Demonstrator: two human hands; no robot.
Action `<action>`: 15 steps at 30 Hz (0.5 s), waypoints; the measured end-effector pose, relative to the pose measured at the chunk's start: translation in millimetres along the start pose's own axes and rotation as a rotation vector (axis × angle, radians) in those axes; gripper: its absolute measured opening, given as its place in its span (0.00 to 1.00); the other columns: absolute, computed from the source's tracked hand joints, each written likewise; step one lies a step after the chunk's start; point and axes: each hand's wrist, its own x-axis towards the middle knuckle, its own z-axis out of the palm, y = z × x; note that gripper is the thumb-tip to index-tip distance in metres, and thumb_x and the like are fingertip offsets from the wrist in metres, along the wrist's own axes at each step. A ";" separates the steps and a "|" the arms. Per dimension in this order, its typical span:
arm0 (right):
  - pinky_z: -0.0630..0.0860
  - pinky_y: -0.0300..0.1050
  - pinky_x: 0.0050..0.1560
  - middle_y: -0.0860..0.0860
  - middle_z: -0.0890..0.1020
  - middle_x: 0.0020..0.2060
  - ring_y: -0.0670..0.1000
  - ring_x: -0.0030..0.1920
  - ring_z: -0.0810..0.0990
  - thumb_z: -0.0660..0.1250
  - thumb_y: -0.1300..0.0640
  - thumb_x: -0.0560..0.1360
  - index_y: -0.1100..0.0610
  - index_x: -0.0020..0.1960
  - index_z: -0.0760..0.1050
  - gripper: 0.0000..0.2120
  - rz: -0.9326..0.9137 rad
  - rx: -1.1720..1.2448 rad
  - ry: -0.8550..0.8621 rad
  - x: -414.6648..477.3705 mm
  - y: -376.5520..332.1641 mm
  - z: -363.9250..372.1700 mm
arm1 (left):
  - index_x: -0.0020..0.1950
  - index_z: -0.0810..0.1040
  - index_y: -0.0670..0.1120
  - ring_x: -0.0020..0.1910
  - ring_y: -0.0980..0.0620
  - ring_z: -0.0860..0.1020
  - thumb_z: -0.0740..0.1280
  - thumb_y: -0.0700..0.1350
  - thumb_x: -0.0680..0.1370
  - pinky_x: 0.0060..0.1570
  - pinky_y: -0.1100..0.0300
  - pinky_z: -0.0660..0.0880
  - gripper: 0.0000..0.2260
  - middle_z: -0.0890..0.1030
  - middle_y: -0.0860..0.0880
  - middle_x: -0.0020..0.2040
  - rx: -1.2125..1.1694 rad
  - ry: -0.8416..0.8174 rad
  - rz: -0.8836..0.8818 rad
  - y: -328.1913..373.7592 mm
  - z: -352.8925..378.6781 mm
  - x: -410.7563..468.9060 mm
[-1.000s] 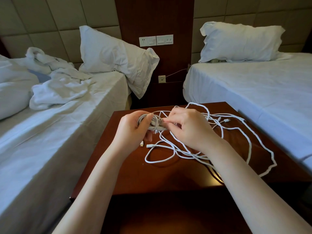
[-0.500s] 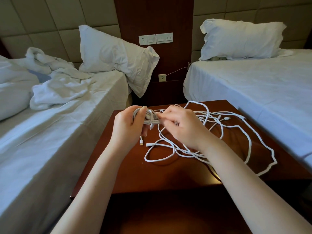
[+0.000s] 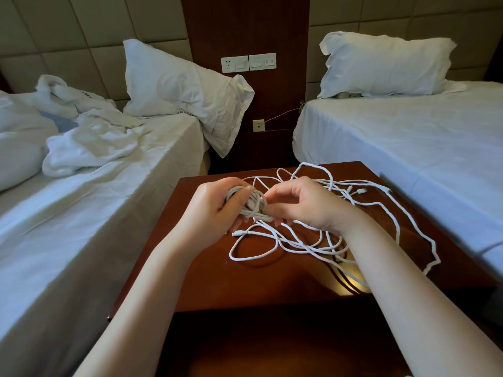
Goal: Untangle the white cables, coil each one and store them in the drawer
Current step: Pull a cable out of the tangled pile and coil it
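Cables, white: one wound bundle (image 3: pixel 251 204), long axis slanting from far left to near right, held above the table (image 3: pixel 190 270) with the left hand (image 3: pixel 215 210) wrapped round it and the right hand (image 3: pixel 307 205) pinching a strand at its right end. Loose cables (image 3: pixel 304 242) sprawl from under the hands to the table's right edge, one plug (image 3: pixel 237 233) pointing left. Bare wood lies near and left; a rumpled bed (image 3: pixel 95 202) and a made bed (image 3: pixel 394 148) flank the table closely, with a wall panel (image 3: pixel 247 31) behind.
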 end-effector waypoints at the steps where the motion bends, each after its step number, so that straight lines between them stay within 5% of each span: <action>1: 0.75 0.34 0.39 0.41 0.83 0.35 0.40 0.38 0.80 0.72 0.52 0.72 0.54 0.49 0.82 0.08 -0.012 -0.005 0.002 0.0 -1.0 -0.8 | 0.49 0.79 0.47 0.22 0.59 0.74 0.61 0.41 0.81 0.25 0.64 0.72 0.07 0.78 0.61 0.28 0.007 -0.005 0.009 0.6 0.0 0.2; 4: 0.80 0.47 0.46 0.47 0.83 0.38 0.49 0.41 0.82 0.73 0.45 0.66 0.54 0.45 0.80 0.14 -0.040 -0.042 0.004 -0.3 -1.6 -2.3 | 0.48 0.80 0.45 0.23 0.60 0.74 0.62 0.41 0.80 0.27 0.69 0.69 0.07 0.77 0.63 0.28 0.043 -0.031 0.045 2.9 2.0 0.7; 15: 0.76 0.37 0.39 0.52 0.85 0.41 0.46 0.37 0.80 0.70 0.57 0.75 0.58 0.54 0.80 0.09 0.055 0.157 -0.018 -3.4 4.6 -4.4 | 0.49 0.79 0.47 0.24 0.62 0.75 0.62 0.41 0.80 0.27 0.70 0.70 0.06 0.77 0.65 0.28 0.059 -0.008 0.035 1.1 -0.7 1.0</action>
